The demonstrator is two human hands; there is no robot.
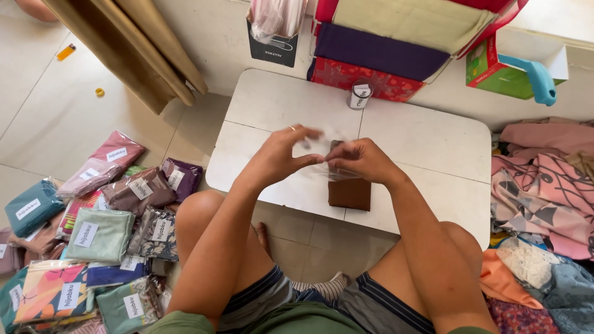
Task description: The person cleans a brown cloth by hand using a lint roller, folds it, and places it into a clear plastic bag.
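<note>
Clear plastic sleeve pinched at top edge by left hand and right hand, both grips clamped. Brown folded cloth seen on counter. Sleeve judged light, thin, slippery; best held at open edge.

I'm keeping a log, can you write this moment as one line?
left hand: pinching clear plastic bag | right hand: pinching bag | brown folded cloth: on white table

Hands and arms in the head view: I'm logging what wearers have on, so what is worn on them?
Both arms are bare, with no sleeves, gloves or watch. The left hand has a thin ring on one finger; the right hand shows nothing worn.
</note>
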